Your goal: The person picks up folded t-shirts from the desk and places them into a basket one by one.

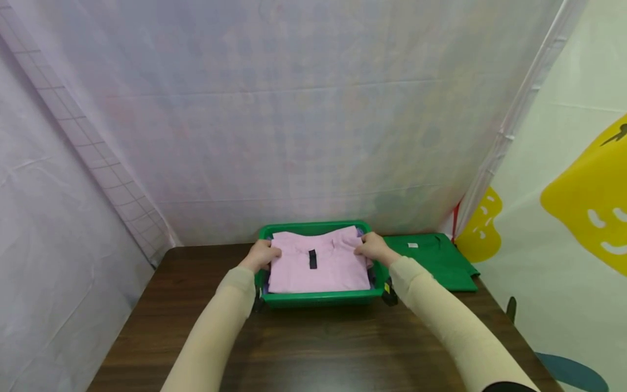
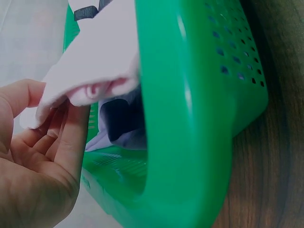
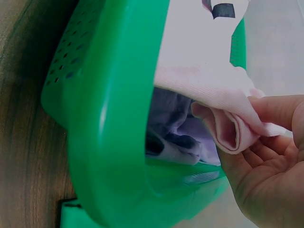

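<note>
A folded pink shirt [image 1: 320,269] with a black tag at its neck lies in a green plastic basket [image 1: 318,298]. My left hand [image 1: 260,254] pinches the shirt's left edge between thumb and fingers. On the other side my right hand [image 1: 376,247] pinches the right edge, where a rolled fold of the cloth [image 3: 228,128] shows in the right wrist view. Beneath the shirt, purplish-grey clothing [image 3: 173,121] sits inside the basket. The left wrist view also shows a dark patch on that clothing [image 2: 121,118]. Both hands are at the basket's rim.
Right of the basket, a folded green garment [image 1: 436,261] with a white label lies on the dark wooden table [image 1: 313,348]. A pale curtain [image 1: 294,136] hangs behind the table's back edge. Yellow smiling shapes [image 1: 588,201] decorate the right-hand curtain.
</note>
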{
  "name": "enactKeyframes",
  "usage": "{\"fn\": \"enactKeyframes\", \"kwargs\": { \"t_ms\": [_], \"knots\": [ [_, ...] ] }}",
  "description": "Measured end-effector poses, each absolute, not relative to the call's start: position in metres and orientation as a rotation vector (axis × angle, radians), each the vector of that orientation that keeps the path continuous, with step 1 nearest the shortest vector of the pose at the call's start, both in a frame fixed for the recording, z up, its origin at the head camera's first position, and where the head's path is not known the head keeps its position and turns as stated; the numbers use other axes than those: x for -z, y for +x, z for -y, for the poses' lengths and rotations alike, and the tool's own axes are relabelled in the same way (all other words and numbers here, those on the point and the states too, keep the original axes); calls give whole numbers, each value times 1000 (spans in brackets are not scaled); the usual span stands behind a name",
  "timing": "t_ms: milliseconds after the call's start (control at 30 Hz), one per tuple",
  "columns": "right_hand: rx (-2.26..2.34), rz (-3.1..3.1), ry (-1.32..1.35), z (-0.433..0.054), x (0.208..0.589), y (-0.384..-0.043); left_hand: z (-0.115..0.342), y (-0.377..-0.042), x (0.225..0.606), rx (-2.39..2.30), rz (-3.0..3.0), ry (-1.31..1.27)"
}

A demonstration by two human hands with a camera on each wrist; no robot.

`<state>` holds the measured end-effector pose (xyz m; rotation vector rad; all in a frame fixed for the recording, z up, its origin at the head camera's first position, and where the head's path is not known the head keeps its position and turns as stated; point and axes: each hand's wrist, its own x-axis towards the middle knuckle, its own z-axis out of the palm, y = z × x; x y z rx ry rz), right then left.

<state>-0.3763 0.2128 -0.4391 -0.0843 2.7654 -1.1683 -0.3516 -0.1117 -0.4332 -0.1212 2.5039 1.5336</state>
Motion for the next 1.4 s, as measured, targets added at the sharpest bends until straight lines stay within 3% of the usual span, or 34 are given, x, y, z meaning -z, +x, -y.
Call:
{"fn": "enactKeyframes", "kwargs": {
  "t_ms": [1400],
  "knots": [
    [1114,-2777,-101,-203,449,-371,105,-362,449,-1234,-2730,-26]
  ]
}}
